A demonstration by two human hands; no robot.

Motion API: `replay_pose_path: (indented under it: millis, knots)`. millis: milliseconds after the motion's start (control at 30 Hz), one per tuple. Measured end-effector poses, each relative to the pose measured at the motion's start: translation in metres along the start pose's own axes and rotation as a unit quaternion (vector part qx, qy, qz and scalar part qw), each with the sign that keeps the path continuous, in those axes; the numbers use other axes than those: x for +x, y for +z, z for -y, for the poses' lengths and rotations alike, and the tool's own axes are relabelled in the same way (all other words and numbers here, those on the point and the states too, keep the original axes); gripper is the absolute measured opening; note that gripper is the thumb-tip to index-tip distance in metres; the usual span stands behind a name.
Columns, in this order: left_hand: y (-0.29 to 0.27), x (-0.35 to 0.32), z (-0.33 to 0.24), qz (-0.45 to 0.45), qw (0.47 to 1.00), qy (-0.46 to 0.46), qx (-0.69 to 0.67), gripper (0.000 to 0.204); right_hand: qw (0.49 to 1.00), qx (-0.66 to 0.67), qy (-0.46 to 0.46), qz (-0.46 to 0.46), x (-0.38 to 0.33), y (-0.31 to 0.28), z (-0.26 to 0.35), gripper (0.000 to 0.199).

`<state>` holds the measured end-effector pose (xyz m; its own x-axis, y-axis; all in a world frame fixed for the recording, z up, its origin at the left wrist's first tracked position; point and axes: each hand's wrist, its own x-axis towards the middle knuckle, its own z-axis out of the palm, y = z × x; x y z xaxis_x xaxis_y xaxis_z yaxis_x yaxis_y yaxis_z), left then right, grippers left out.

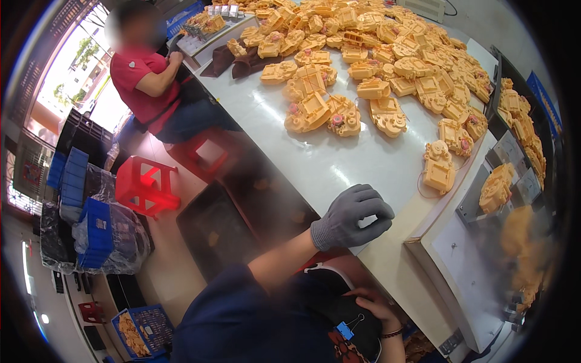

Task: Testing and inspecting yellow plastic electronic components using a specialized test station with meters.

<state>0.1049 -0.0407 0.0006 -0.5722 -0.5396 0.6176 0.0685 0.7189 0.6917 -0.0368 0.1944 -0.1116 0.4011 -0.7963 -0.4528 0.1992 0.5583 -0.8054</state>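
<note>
Head view: gloved left hand [354, 215] curled, resting on counter [339, 163] edge, holding nothing; nearest yellow part [438, 167] lies up-right of it, long axis roughly upright. Bare right hand [375, 308] at lap, farther, grip unclear

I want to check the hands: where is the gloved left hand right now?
The gloved left hand rests curled on the white table's near edge, centre of the head view, apart from the yellow plastic parts beyond it.

Heap of moulded parts [369, 66] on the table [339, 163], left hand [351, 216] at its near edge, stool [144, 184] leftward.
</note>
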Motion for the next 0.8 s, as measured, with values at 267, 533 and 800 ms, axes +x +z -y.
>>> replay_pose_path:
  millis: [267, 533, 800]
  knots:
    - [0.0001, -0.001, 0.0012, -0.005, 1.0, -0.002, -0.002, 0.017, 0.997, -0.081, -0.014, 0.0, 0.005, 0.0025, 0.0066, 0.034]
    - [-0.0004, -0.0008, 0.0014, 0.002, 1.0, -0.002, -0.001, 0.018, 0.998, -0.043, 0.032, 0.038, 0.0055, -0.0015, -0.0008, 0.032]
    - [0.0005, -0.0014, 0.0019, -0.003, 1.0, -0.004, 0.003, 0.018, 0.995, -0.03, 0.087, 0.027, -0.0013, -0.0013, -0.0011, 0.038]
